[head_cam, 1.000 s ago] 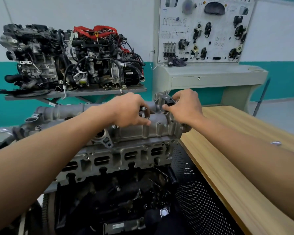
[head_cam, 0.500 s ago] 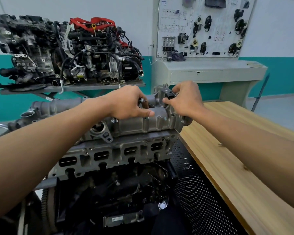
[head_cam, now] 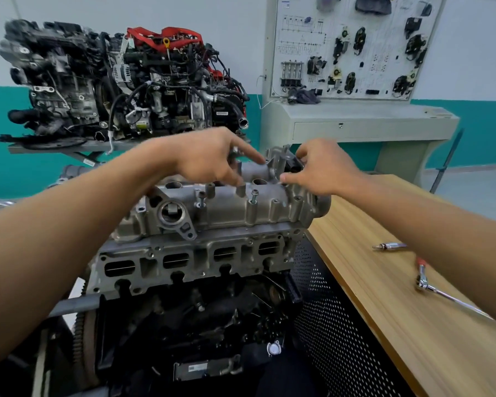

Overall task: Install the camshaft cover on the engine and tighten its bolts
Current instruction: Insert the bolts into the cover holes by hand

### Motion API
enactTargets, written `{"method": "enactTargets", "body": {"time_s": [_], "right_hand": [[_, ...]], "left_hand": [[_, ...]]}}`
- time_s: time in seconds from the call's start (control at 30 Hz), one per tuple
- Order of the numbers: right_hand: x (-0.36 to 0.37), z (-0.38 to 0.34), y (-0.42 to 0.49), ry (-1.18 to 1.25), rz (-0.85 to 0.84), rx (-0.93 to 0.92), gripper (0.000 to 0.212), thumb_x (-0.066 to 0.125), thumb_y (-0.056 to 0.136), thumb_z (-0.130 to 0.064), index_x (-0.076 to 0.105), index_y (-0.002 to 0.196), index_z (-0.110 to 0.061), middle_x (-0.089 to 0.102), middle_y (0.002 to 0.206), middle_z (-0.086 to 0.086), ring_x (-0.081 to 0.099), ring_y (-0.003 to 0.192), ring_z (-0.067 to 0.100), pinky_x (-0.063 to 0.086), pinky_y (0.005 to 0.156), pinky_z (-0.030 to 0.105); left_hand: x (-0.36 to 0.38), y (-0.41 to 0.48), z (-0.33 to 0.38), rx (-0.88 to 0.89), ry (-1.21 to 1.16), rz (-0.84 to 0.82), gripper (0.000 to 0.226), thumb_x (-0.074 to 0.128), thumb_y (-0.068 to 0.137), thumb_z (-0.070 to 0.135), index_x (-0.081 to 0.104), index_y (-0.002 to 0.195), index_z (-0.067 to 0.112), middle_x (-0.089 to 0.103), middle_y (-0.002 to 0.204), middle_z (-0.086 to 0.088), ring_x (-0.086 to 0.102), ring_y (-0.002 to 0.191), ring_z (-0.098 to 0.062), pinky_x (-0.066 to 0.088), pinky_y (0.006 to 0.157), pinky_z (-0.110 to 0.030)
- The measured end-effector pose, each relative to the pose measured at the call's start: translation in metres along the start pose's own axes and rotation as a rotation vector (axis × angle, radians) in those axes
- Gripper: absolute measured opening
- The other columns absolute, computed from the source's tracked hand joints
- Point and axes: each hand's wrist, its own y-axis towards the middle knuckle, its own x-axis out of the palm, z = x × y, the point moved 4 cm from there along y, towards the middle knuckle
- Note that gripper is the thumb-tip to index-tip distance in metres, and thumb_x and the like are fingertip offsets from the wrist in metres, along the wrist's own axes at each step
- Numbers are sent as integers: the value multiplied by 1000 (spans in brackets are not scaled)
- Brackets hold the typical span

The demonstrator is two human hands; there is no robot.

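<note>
The grey camshaft cover (head_cam: 229, 209) lies on top of the engine (head_cam: 195, 259) in front of me. Two bolts (head_cam: 254, 194) stand raised in its near row of holes. My left hand (head_cam: 209, 159) hovers over the middle of the cover, forefinger straight and pointing right; a blurred grey bolt (head_cam: 235, 156) seems pinched under that finger. At the cover's far right end is my right hand (head_cam: 322, 170), its fingers loosely bent, its thumb tip touching the casting beside a black sensor (head_cam: 294, 165). I see nothing in the right hand.
A wooden table (head_cam: 413, 339) on the right carries a ratchet wrench (head_cam: 425, 286) and a short metal bit (head_cam: 390, 246). A black perforated panel (head_cam: 327, 325) stands between table and engine. Behind are a second engine on a stand (head_cam: 121, 81) and a training board (head_cam: 350, 44).
Both hands were close together and curled over the cover's far end. They have moved apart and loosened, the left forefinger now straight. The view has tilted down, showing the tools on the table.
</note>
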Motion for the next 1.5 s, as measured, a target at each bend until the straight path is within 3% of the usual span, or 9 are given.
{"method": "enactTargets", "body": {"time_s": [0.13, 0.27, 0.4, 0.67, 0.87, 1.1, 1.23, 1.33, 1.5], "right_hand": [[-39, -37, -16, -170, 222, -447, 57, 51, 82, -67, 67, 113, -22, 67, 104, -4, 60, 95, 18, 48, 75, 32], [-10, -67, -30, -87, -233, -621, 27, 56, 94, -48, 67, 95, -23, 64, 80, -10, 57, 70, 6, 50, 65, 33], [4, -74, -16, -140, -358, -645, 12, 58, 97, -35, 64, 94, -24, 64, 80, -10, 57, 71, 2, 46, 67, 26], [15, -73, -3, -334, -383, -559, 61, 30, 100, -57, 60, 69, -14, 59, 60, 1, 55, 55, 15, 42, 54, 31], [11, -74, -5, -334, -524, -579, 23, 53, 97, -46, 56, 82, -29, 59, 75, -8, 52, 66, 3, 38, 57, 22], [14, -79, 0, -371, -451, -532, 70, 30, 97, -66, 57, 63, -11, 57, 59, 3, 51, 53, 16, 34, 52, 30], [9, -80, 3, -423, -535, -545, 46, 47, 97, -57, 60, 70, -21, 60, 68, -2, 53, 61, 10, 36, 54, 26], [15, -81, 0, -402, -595, -551, 44, 45, 102, -45, 55, 66, -21, 56, 63, -3, 50, 57, 10, 39, 56, 26], [3, -87, 0, -392, -413, -495, 68, 29, 97, -65, 50, 53, -18, 48, 50, -4, 46, 46, 10, 34, 48, 27]], "left_hand": [[-59, -51, -20, -76, 189, 347, 23, 74, 86, 38, 73, 107, 29, 56, 44, 16, 53, 40, 4, 30, 41, -7], [-77, -115, -55, -306, 390, 342, 59, 57, 61, 77, 75, 77, 23, 60, 44, 10, 58, 44, -6, 38, 50, -21], [-55, -164, -95, -514, 522, 291, 73, 39, 58, 92, 68, 67, 26, 57, 46, 6, 53, 48, -5, 43, 50, -26], [-35, -180, -118, -449, 148, 282, 7, 79, 83, 34, 77, 77, 36, 68, 59, 19, 59, 53, 5, 41, 49, -8], [-51, -179, -122, -522, 44, 209, 10, 77, 82, 42, 75, 90, 46, 67, 59, 24, 58, 52, 2, 36, 56, -24], [-50, -164, -118, -613, 387, 318, 45, 80, 71, 56, 70, 62, 13, 61, 46, 3, 59, 51, -12, 42, 52, -28], [-52, -163, -111, -645, 398, 170, 47, 78, 79, 49, 60, 58, 11, 57, 53, 0, 51, 50, -16, 36, 49, -29], [-50, -159, -101, -583, 355, 73, 6, 79, 84, 23, 75, 80, 20, 69, 71, 6, 60, 61, -8, 41, 53, -23], [-59, -159, -94, -499, 175, 77, 23, 76, 86, 16, 72, 96, 36, 61, 50, 12, 50, 41, 3, 35, 42, -9]]}}
